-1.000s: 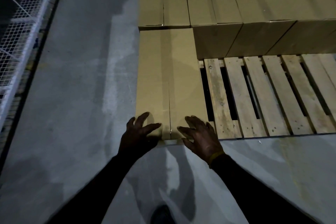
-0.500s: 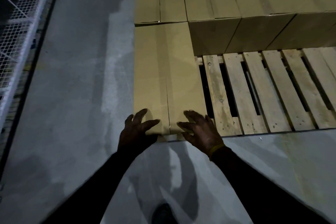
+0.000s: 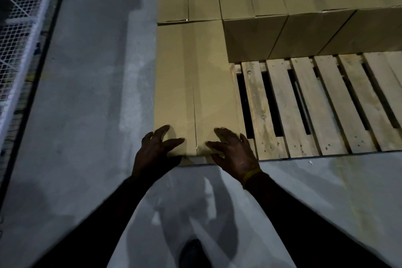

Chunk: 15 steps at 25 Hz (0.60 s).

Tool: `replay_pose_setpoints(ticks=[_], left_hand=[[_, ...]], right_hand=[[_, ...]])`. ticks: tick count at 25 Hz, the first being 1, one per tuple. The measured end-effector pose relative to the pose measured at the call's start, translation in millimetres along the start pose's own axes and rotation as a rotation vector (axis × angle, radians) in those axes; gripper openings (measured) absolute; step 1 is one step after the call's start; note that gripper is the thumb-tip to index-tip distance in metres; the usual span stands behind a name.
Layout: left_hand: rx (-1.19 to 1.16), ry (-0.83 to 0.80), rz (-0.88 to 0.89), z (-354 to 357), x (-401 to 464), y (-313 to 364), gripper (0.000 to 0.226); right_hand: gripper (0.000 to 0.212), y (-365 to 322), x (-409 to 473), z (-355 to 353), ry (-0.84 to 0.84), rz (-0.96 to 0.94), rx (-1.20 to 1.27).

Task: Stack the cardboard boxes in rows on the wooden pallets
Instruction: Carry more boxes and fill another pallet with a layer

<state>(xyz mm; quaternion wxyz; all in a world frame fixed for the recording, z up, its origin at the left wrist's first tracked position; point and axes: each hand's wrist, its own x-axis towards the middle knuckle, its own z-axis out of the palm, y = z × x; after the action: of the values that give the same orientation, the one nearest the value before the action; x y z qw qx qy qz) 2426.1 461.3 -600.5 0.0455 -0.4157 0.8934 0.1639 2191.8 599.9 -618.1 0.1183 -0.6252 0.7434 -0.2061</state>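
Observation:
A long brown cardboard box [image 3: 195,80] lies at the left end of the wooden pallet [image 3: 322,106], its far end against the back row of boxes [image 3: 282,6]. My left hand [image 3: 155,150] and my right hand [image 3: 233,150] are at its near top edge, one on each side of the centre seam. Fingers of both are spread and slightly bent, tips touching the top of the box. Neither hand wraps round anything. The box's near face is hidden behind my hands.
Bare pallet slats stretch to the right of the box, in front of the back row. Grey concrete floor [image 3: 87,115] runs along the left. A white wire-mesh rack [image 3: 19,35] stands at the far left. My shoe tip [image 3: 191,252] shows below.
The box and pallet sit slightly higher in view than a second ago. Both hands stay at the box's near edge in much the same pose.

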Motion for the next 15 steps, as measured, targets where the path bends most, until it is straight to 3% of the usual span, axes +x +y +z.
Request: replay_pose_setpoints(ticks=[15], left_hand=[[-0.079, 0.028, -0.042, -12, -5, 17, 0.069]], right_hand=[[0.048, -3, 6, -15, -0.142, 0.063, 0.044]])
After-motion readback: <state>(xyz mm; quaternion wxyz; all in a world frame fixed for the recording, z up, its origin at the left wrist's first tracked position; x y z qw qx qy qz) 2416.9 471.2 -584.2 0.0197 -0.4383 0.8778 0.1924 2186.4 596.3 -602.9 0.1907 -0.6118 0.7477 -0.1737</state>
